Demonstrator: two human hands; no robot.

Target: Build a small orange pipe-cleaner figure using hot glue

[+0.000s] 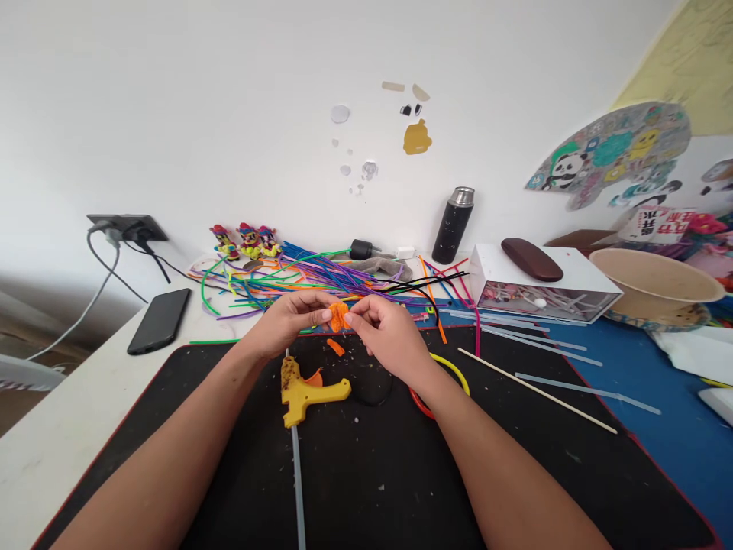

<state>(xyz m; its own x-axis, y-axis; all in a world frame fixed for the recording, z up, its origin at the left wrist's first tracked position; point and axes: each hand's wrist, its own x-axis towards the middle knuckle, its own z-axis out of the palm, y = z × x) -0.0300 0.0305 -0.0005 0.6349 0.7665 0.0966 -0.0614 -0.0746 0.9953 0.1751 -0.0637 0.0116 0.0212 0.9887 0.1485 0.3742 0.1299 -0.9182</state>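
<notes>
Between the fingertips of both hands is a small orange fuzzy piece (339, 315), which looks like bent pipe cleaner. My left hand (295, 317) pinches it from the left, and my right hand (383, 330) grips its right side. A second, smaller orange fuzzy piece (335, 347) lies on the black mat (366, 489) just below the hands. Nearer to me rests a yellow hot glue gun (303, 393) on its side, with a long translucent glue stick (298, 489) sticking out of its rear.
Many coloured pipe cleaners (321, 267) are heaped behind the hands. A phone (159, 321) lies at left, small figures (247, 238) stand by the wall. To the right are a black thermos (453, 225), a white box (486, 275), a wooden stick (538, 391) and loose glue sticks (544, 347).
</notes>
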